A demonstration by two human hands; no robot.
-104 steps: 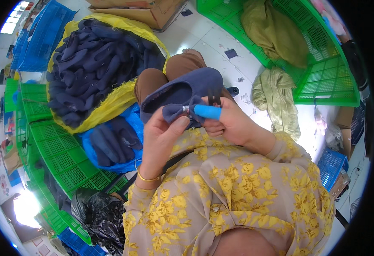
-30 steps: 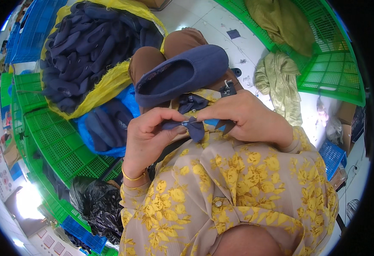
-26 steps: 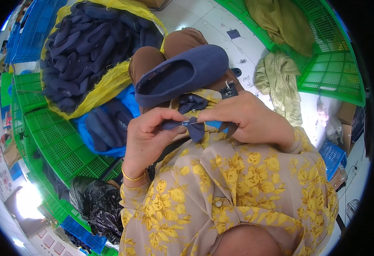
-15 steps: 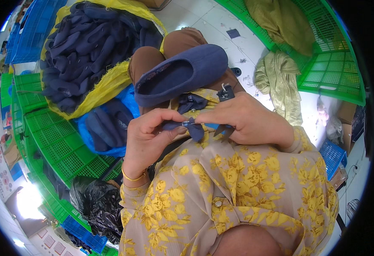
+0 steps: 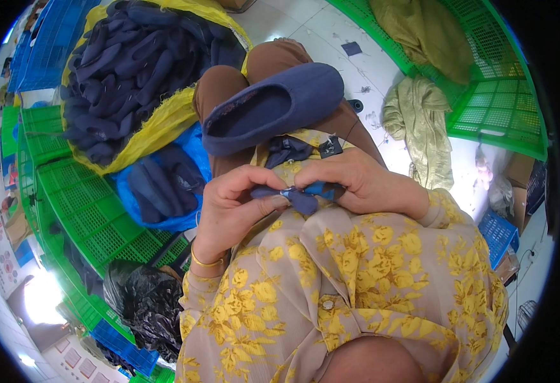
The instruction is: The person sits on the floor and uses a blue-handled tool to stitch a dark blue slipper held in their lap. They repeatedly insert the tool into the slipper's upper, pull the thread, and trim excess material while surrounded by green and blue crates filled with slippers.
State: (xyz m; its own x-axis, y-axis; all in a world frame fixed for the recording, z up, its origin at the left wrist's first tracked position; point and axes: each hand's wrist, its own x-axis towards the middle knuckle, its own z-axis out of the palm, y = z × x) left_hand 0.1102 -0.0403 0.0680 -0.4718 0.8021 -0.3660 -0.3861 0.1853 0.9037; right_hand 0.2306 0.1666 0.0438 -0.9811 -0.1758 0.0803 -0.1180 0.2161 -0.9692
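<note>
Above my lap, my left hand [image 5: 224, 201] pinches a small navy fabric bow [image 5: 304, 203] between thumb and forefinger. My right hand [image 5: 366, 182] meets it from the other side, fingertips closed at the bow's middle. Tucked under the right fingers is a blue-handled tool with dark blades [image 5: 336, 191], seemingly thread snips, mostly covered. A navy slipper [image 5: 315, 96] with a patterned lining lies across my knees, just beyond both hands. Between slipper and hands sit a dark bunched cloth [image 5: 289, 150] and a small black piece [image 5: 331, 147].
A yellow sack [image 5: 165, 121] full of navy slippers stands at the far left. Nearer is a blue bag [image 5: 141, 214] holding more slippers. Green crates [image 5: 95, 210] line the left; another green crate [image 5: 500, 115] and pale cloth [image 5: 423, 127] are at right. A black plastic bag [image 5: 142, 306] lies near my left elbow.
My left hand has shifted slightly right with the bow. My right fingers have drawn in to the bow's middle, and the dark blades beneath that hand now show less.
</note>
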